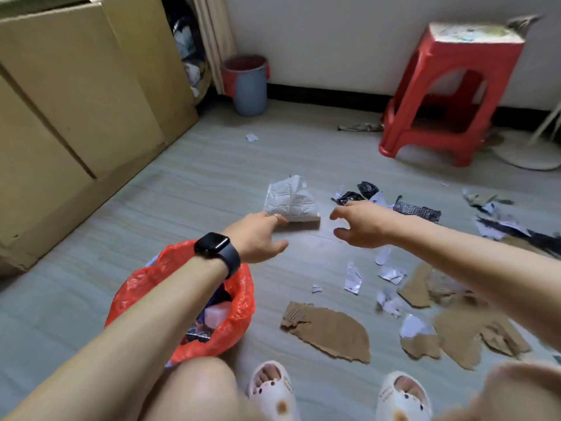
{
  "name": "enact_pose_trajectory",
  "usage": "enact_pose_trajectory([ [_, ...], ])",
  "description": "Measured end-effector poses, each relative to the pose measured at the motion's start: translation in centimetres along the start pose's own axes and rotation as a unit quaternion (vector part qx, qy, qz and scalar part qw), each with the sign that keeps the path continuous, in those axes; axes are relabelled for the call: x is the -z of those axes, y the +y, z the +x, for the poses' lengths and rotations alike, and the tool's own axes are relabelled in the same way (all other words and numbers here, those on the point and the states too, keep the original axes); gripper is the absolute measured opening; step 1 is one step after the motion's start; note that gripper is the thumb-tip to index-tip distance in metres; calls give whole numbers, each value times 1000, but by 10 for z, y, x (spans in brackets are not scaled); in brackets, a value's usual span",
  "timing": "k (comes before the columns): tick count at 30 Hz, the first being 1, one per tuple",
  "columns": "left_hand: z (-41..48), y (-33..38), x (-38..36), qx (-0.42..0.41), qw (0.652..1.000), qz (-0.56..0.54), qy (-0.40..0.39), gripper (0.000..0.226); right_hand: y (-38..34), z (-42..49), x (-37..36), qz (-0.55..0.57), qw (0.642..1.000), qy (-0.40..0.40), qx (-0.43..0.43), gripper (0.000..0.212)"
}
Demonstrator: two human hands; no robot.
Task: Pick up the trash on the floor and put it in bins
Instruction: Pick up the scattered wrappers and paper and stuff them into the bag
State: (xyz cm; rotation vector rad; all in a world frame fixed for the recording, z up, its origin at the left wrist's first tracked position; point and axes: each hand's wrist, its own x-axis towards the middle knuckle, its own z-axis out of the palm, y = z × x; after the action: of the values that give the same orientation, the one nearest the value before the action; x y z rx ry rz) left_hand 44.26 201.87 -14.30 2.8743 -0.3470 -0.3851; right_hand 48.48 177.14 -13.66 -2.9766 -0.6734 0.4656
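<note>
A home room: plastic stool, cardboard boxes, slippers on the floor.

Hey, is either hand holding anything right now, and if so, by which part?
Nothing is held yet. The left hand is at the lower left corner of the white crumpled paper; the right hand hovers open beside it.

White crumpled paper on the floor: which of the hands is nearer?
Left. The left hand is at the lower-left edge of the white crumpled paper, fingers apparently touching it. The right hand is open to its right, with bare floor between.
</note>
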Motion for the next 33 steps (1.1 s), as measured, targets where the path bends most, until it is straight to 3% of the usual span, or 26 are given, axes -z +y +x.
enact_pose_trajectory([
  [5, 57, 62, -34, -27, 993, 83, -78, 46, 77, -41, -23, 94, 990, 17, -103, 43],
  [14, 107, 64, -239, 83, 971, -70, -214, 54, 130, -30, -197, 239, 944, -82, -211, 68],
  [18, 123, 47, -297, 119, 974, -89, -169, 53, 126, 8, -263, 274, 928, -88, -237, 74],
  [21, 136, 41, -318, 129, 983, -82, -103, 31, 118, 39, -290, 314, 912, -53, -258, 82],
  [24, 145, 37, -332, 130, 985, -89, -73, 16, 115, 63, -306, 271, 921, -22, -278, 86],
  [27, 146, 32, -338, 134, 984, -101, -67, 18, 118, 76, -317, 268, 927, -3, -262, 74],
  [29, 147, 30, -338, 139, 982, -109, -63, 18, 116, 79, -327, 295, 925, 7, -238, 55],
  [33, 148, 33, -332, 165, 976, -116, -81, 15, 106, 69, -334, 193, 964, 25, -179, 18],
])
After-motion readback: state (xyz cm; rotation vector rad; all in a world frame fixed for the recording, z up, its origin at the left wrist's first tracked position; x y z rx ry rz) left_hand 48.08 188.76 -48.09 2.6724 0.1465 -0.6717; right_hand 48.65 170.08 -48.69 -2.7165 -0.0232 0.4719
